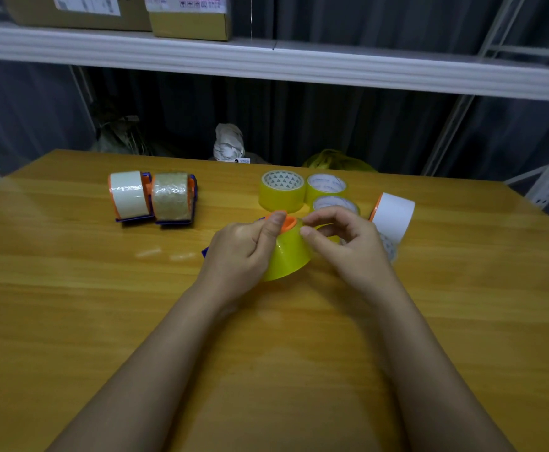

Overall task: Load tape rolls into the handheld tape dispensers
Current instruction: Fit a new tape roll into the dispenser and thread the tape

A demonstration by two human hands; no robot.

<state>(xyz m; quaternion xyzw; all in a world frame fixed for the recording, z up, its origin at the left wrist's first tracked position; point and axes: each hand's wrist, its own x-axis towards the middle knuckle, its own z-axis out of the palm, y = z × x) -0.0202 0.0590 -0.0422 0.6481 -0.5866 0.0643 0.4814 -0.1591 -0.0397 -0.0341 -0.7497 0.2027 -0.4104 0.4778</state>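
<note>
Risks losing the tape's free end back onto the yellow roll if the right hand slips its pinch at the top edge. Could also skew the roll off the orange hub, only partly visible. Left hand grips roll and dispenser, thumb across the hub. Sits mid-worktop, just in front of 3 spare yellow rolls.

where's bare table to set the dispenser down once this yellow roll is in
Bare table lies near the front edge, left of the left hand, below the two loaded dispensers. Bare too at the right edge, past the white roll. Crowded behind the right hand, among the loose yellow rolls.
</note>
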